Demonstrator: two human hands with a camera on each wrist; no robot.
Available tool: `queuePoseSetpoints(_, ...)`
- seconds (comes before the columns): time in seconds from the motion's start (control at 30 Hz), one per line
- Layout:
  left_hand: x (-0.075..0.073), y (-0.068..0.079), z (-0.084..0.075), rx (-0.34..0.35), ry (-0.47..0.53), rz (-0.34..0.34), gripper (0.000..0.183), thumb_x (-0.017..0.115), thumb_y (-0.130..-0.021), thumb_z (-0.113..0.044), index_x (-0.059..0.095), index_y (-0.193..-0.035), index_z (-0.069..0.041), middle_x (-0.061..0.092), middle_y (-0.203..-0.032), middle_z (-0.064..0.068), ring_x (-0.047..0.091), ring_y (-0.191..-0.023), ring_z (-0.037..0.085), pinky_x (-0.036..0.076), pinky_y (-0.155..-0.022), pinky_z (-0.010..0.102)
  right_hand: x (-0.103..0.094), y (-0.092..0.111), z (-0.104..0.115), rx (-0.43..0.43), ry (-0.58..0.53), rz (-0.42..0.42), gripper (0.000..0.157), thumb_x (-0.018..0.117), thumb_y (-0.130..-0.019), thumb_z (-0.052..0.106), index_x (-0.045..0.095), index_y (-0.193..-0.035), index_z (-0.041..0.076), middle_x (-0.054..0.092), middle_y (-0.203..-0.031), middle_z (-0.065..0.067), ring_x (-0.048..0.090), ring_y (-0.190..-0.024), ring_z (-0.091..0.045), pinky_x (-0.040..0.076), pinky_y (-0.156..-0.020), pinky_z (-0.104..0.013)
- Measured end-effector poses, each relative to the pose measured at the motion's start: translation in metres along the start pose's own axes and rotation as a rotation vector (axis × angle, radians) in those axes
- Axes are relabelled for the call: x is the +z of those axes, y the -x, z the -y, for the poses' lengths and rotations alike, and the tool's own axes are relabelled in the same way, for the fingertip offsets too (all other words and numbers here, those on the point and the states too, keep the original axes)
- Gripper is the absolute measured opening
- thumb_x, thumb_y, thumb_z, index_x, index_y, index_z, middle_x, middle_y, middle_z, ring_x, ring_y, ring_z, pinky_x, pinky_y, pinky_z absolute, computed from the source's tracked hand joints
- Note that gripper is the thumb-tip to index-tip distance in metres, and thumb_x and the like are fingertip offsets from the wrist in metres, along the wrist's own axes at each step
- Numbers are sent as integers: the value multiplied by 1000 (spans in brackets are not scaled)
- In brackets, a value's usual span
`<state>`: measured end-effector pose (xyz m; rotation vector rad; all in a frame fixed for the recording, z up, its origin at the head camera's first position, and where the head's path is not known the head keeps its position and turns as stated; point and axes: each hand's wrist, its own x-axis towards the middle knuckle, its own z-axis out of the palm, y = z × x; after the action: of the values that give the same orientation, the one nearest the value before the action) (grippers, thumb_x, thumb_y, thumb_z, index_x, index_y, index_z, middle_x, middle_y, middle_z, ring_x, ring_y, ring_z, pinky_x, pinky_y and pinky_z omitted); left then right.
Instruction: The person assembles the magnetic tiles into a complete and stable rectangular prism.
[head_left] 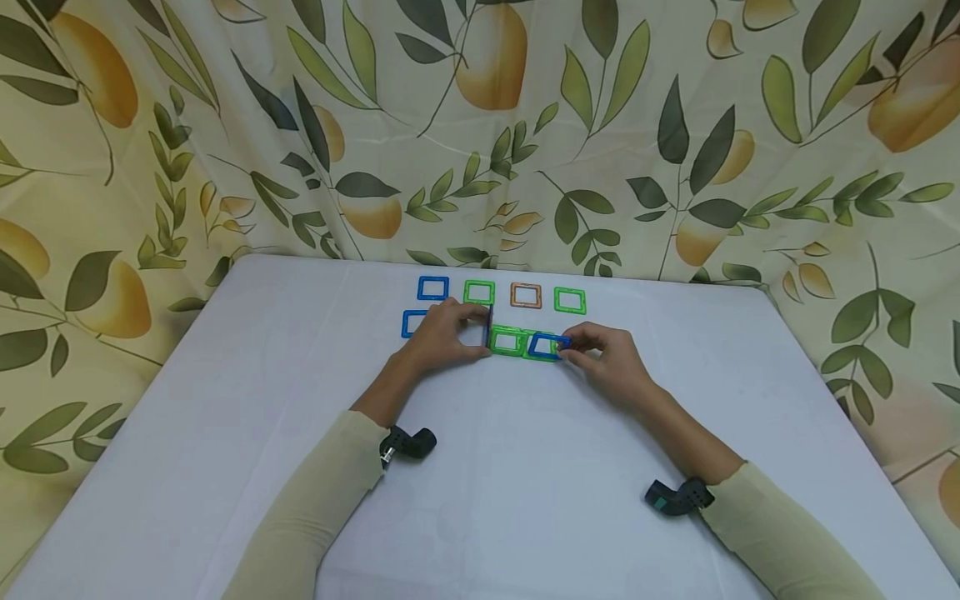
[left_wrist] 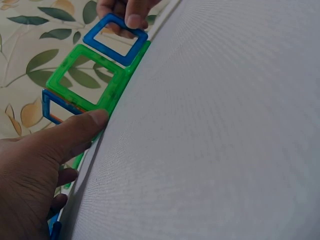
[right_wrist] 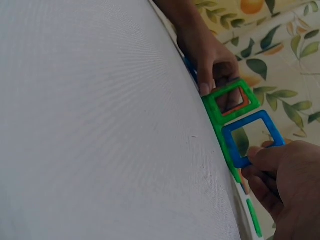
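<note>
Thumb and fingers of the right hand (head_left: 611, 358) pinch a blue frame (right_wrist: 232, 145), tilted over joined green frames (head_left: 524, 342). Beside these, the left hand (head_left: 441, 335) grips an edge-on frame (head_left: 490, 327), its colour hard to make out, and partly hides a second blue frame (head_left: 406, 324) on the white table (head_left: 525, 467). Both sleeves (head_left: 322, 492) run out of the head view.

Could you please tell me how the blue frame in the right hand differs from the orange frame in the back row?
The blue frame is pinched by the right hand; the orange frame is untouched.
The blue frame is tilted up, while the orange frame lies flat on the white table.
Both are four-sided with open middles.
</note>
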<state>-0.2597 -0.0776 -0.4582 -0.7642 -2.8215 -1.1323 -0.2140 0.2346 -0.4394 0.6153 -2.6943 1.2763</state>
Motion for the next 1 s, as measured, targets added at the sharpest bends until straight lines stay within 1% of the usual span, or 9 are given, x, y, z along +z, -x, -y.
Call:
queuePoseSetpoints(0.17,0,0,0,2,1,0,67,94,-80,-33,68,-139,-13,68,-120,3,51,-101,20,45,-84,37,0,0,0,-8,-2,-1,21,82,-90,1,75,-110,2,78,-99,-6,73,-89,-22,51,-81,-17)
queuePoseSetpoints(0.53,0,1,-3,-20,-11,4,67,93,-80,-34,68,-139,-14,63,-117,3,52,-103,21,46,-86,39,2,-1,-2,-16,0,2,21,83,-90,2,75,-110,2,77,-98,-5,73,-88,-21,52,-82,-19)
queuePoseSetpoints(0.83,1,0,1,1,0,-4,68,94,-80,-33,68,-139,-13,64,-119,4,52,-104,21,48,-86,38,4,-2,-2,-5,-9,5,21,82,-91,3,75,-111,3,77,-99,-5,72,-89,-22,51,-82,-19)
queuePoseSetpoints(1.0,1,0,2,0,-1,-1,68,94,-80,-34,68,-139,-13,64,-120,3,51,-104,20,47,-86,38,4,-1,-2,6,-18,11,22,82,-91,1,75,-112,2,77,-101,-6,71,-90,-22,52,-82,-19)
